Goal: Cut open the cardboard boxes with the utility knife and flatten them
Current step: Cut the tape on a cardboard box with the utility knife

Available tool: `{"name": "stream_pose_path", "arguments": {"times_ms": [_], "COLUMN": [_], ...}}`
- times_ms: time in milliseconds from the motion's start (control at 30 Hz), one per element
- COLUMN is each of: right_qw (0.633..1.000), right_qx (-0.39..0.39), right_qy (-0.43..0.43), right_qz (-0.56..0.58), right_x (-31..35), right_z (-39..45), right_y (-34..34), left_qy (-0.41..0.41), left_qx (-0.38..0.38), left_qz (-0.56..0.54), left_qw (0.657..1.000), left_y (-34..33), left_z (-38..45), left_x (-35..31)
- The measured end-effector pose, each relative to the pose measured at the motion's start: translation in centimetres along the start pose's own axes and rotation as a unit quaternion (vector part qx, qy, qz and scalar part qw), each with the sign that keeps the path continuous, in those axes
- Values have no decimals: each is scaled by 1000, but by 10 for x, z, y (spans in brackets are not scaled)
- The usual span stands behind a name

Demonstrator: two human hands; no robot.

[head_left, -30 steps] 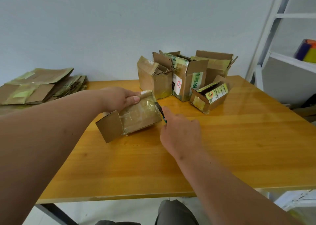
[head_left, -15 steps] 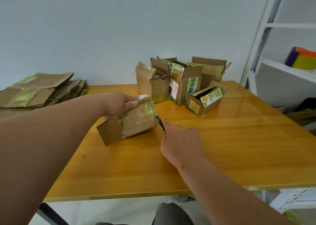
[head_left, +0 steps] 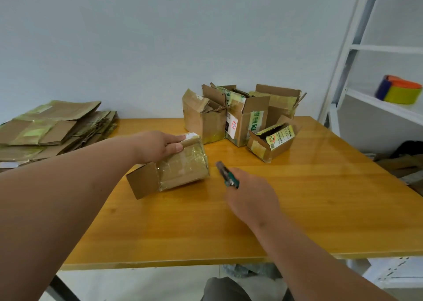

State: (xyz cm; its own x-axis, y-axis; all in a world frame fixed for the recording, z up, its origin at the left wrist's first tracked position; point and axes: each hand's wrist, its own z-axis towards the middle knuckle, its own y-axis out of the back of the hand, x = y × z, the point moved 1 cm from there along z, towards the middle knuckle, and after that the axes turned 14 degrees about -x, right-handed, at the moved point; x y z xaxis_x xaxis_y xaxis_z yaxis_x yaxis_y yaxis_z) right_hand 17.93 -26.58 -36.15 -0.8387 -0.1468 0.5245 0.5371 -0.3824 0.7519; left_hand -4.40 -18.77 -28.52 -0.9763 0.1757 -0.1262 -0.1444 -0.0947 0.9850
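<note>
A small taped cardboard box (head_left: 180,170) lies on its side on the yellow wooden table (head_left: 297,209), one brown flap sticking out toward me. My left hand (head_left: 160,147) grips its far top edge, thumb on the near face. My right hand (head_left: 251,200) holds a green-and-grey utility knife (head_left: 226,174), its tip pointing up-left, a short gap to the right of the box and not touching it.
Several opened boxes (head_left: 240,117) stand at the back centre of the table, with a smaller labelled one (head_left: 272,142) lying in front of them. A stack of flattened cardboard (head_left: 52,126) sits at far left. A white shelf rack (head_left: 366,71) with coloured tape rolls (head_left: 398,90) stands at right.
The knife was at the box's right end; my right hand has pulled it back to the right, away from the box. My left hand keeps its hold.
</note>
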Motion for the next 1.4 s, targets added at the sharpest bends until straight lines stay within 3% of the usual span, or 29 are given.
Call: {"name": "stream_pose_path", "arguments": {"times_ms": [67, 133, 300, 467, 600, 833, 933, 1033, 1233, 1400], "right_qw": [996, 995, 976, 950, 979, 995, 995, 988, 980, 972], "right_qx": [-33, -17, 102, 97, 28, 37, 44, 56, -12, -18], "right_qy": [-67, -93, -24, 39, 61, 84, 86, 122, 198, 231], "right_qz": [54, 15, -189, -295, -193, -35, 35, 82, -7, -40], "right_x": [-6, -12, -10, -5, 12, 36, 48, 63, 71, 68], "right_z": [5, 10, 25, 33, 39, 37, 38, 39, 41, 45], "right_y": [3, 3, -5, -12, -18, -39, -49, -60, -72, -71], "left_qy": [-7, -13, -27, 4, -6, -20, -22, -82, -134, -116], "left_qx": [6, 20, 15, -10, -23, 7, -24, -74, -195, -227], "left_qz": [-22, -43, 3, 6, 62, 20, 11, 53, 133, 126], "left_qw": [1000, 999, 1000, 1000, 998, 1000, 999, 992, 962, 959], "left_y": [0, 3, 15, 17, 11, 16, 15, 4, -30, -37], "left_z": [-3, -5, -3, -11, -15, -18, -24, -31, -38, -36], "left_x": [4, 9, 32, 41, 22, 42, 59, 57, 58, 55]}}
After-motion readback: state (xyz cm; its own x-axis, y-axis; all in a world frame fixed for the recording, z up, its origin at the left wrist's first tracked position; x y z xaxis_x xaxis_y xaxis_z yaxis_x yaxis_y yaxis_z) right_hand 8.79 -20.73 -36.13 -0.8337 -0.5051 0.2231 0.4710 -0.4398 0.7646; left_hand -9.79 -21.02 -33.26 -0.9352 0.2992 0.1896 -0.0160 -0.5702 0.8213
